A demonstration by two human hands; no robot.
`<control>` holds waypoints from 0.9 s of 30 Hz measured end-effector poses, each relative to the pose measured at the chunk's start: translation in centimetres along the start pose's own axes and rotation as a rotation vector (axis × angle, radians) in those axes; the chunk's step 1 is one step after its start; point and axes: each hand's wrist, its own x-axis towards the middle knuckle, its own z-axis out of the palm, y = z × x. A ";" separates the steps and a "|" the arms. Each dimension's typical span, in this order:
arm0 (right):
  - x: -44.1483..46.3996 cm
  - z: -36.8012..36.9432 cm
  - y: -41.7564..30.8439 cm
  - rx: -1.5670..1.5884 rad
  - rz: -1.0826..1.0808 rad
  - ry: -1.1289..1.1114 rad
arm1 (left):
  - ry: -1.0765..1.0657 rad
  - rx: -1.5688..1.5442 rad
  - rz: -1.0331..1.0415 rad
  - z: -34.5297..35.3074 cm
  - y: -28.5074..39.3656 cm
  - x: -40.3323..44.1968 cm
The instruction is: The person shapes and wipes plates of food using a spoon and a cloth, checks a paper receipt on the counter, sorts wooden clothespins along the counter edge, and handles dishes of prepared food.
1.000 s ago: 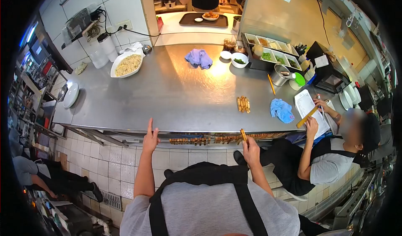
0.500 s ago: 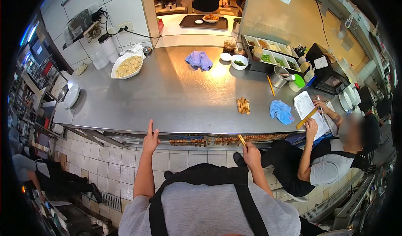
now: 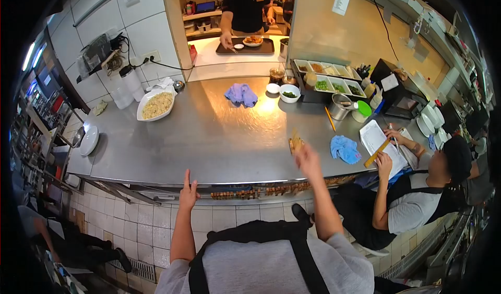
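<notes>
My left hand [image 3: 189, 192] is at the front edge of the steel counter [image 3: 172, 161], index finger stretched out and thumb apart, holding nothing. My right hand [image 3: 308, 161], somewhat blurred, reaches over the counter's front part with its fingers closed on a thin wooden piece [image 3: 296, 135]. Right by those fingers lies a small group of wooden pieces [image 3: 292, 147], partly hidden by the hand. A blue cloth [image 3: 345, 149] lies to the right of this hand. More wooden pieces [image 3: 235, 195] stand in a row below the counter edge.
A dish of rice [image 3: 156, 105], a purple cloth [image 3: 241, 95], small bowls [image 3: 289, 93] and a garnish rack [image 3: 334, 85] stand farther back. At right a co-worker holds a ruler [image 3: 377, 153] over papers [image 3: 373, 137]. Behind the pass, another person touches a tray [image 3: 261, 49].
My right hand has moved forward from the counter edge to the wooden group, carrying its piece. The view has tilted up. The person behind the pass has reached down to the tray.
</notes>
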 end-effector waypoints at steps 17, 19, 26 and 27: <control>-12.0 6.6 3.2 0.276 0.362 -0.586 | 0.047 0.004 0.008 0.1 -0.5 0.2; -13.7 6.4 4.3 0.230 0.452 -0.618 | 0.041 0.002 -0.004 0.1 -0.4 0.2; -13.9 3.8 6.5 -0.051 0.511 -0.585 | 0.045 0.008 -0.009 0.1 -0.1 0.0; -13.7 3.5 6.5 -0.078 0.536 -0.576 | 0.038 0.013 -0.006 0.1 0.2 0.1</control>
